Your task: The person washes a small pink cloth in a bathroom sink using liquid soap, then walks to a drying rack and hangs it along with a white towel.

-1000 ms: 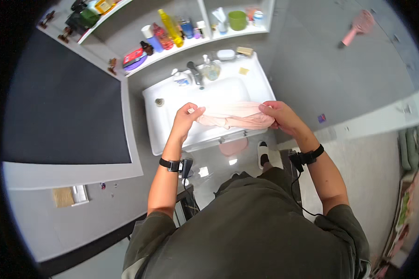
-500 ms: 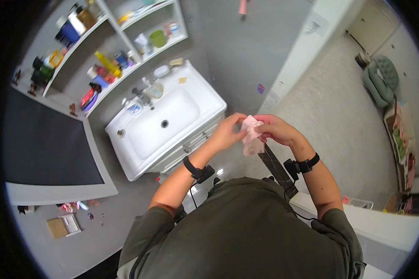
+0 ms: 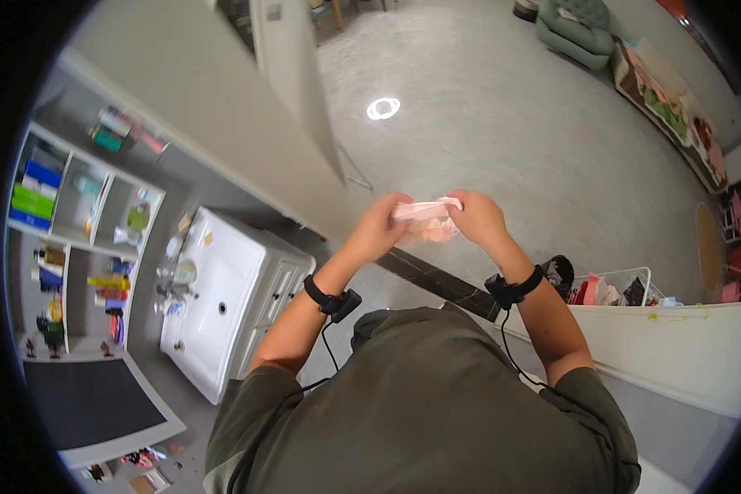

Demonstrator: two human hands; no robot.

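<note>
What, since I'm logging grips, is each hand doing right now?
Left hand: closed, holding one side of the pink cloth.
Right hand: closed, holding the other side.

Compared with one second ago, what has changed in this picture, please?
The view has turned to the right, so the white sink now lies at the left. The left hand and right hand have carried the pink cloth away from above the sink; it was stretched wide, and now a shorter length spans between them. Nothing was let go: both hands still hold the cloth.
</note>
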